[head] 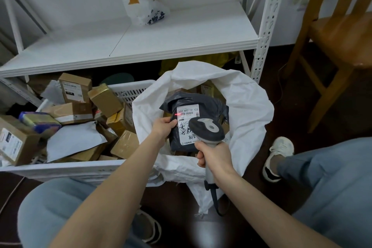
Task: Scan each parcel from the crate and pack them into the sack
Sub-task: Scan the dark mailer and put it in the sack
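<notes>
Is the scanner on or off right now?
On: a red line lies by the barcode on the dark parcel, where the scanner in the right hand points.

Dark grey parcel (193,104), white sack (247,106)

Dark floor (285,125) under you. On it:
- white slotted crate (60,171), its far end tucked beneath the shelf
- white sack (247,106) just right of the crate and touching it, mouth rolled open
- wooden chair (340,32) at far right, legs on the floor, near the sack but apart from it
- your right shoe (278,157) just beside the sack, and your left shoe (151,225) at the lower edge, partly hidden

White metal shelf (141,46): two flat panels meeting at a seam. Its perforated front post (261,46) runs down behind the sack. One crumpled white plastic bag (144,7) with blue print sits on it, back by the wall.
</notes>
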